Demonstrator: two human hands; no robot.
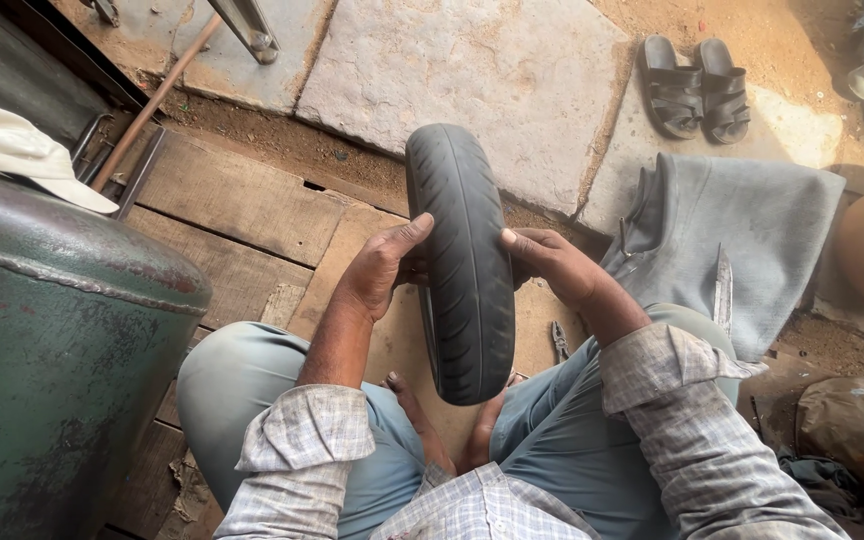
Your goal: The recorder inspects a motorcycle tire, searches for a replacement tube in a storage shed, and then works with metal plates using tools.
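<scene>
tyre (462,270) black, ribbed, upright | hands: left (382,268), right (550,265) gripping

The scene is lit by soft daylight, brightest on the sandy ground (802,40) at the upper right, where mild glare is seen. The green tank (52,350) at left is left in shade. Sharp focus is kept throughout, with slight wide-angle bending at the edges.
</scene>
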